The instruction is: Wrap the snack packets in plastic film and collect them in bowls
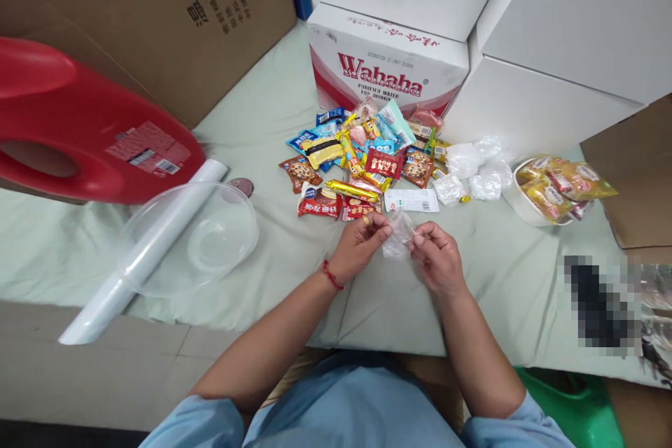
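Note:
Between my two hands is a crumpled clear plastic bag (pixel 397 241), pinched at its upper edges just above the cloth. My left hand (pixel 362 243), with a ring and a red bracelet, grips its left side. On the other side, the fingertips of my right hand (pixel 437 255) are closed on the plastic. A white packet (pixel 411 200) lies just beyond the bag. Behind it spreads a pile of wrapped snacks (pixel 362 154) in blue, yellow, red and brown. Several bunched clear plastic bags (pixel 475 171) lie to the right of the pile.
A white bowl (pixel 525 204) of yellow-wrapped snacks stands at the right. On the left, a clear plastic bowl (pixel 220 245) rests over a plastic film roll (pixel 99 304), beside a large red jug (pixel 126 147). A Wahaba-style water carton (pixel 388 70) stands at the back.

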Tool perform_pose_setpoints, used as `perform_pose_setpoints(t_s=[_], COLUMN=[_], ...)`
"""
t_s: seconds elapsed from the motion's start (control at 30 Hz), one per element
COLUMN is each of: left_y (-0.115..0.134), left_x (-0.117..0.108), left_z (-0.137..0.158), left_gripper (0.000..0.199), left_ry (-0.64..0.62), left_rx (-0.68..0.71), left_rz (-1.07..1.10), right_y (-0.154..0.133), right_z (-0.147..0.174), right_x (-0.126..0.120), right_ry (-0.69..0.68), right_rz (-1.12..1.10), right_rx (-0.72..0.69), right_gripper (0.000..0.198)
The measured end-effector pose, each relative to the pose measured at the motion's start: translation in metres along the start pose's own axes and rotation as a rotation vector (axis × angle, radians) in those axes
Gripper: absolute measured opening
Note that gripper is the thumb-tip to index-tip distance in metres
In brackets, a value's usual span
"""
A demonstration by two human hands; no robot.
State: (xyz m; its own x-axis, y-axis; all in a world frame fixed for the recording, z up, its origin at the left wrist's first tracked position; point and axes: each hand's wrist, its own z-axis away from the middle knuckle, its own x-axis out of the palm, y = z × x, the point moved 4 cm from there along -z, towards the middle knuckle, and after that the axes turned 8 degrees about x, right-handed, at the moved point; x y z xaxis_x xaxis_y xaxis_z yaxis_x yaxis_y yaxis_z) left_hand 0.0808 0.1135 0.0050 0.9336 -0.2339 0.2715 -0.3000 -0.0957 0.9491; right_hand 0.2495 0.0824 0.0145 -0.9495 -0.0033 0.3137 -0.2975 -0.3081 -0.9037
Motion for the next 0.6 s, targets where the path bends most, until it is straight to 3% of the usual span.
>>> perform_pose_setpoints(t_s=[0.17,0.33,0.47,0.6], left_y=[0.002,0.006,0.002,-0.004], left_x=[-0.007,-0.012,-0.010,-0.005], left_z=[-0.004,-0.009,-0.009,-0.007], left_gripper=[0.038,0.038,0.041,0.042], left_ry=[-0.027,0.083,0.081,0.073], left_rx=[-0.059,-0.078,-0.109,-0.106], left_rz=[0.191,0.328,0.314,0.275], right_y=[-0.010,-0.015,-0.010,0.002], right_z=[-0.003,-0.009,-0.014,-0.014], right_x=[-0.012,-0.026,-0.024,-0.013], right_ry=[-0.150,-0.030,0.071,0.096], right_rz=[-0.213,-0.241,-0.181,0.091], right_rx=[0.092,0.027,-0.060,-0.100], right_gripper=[0.025,0.023,0.032,0.052])
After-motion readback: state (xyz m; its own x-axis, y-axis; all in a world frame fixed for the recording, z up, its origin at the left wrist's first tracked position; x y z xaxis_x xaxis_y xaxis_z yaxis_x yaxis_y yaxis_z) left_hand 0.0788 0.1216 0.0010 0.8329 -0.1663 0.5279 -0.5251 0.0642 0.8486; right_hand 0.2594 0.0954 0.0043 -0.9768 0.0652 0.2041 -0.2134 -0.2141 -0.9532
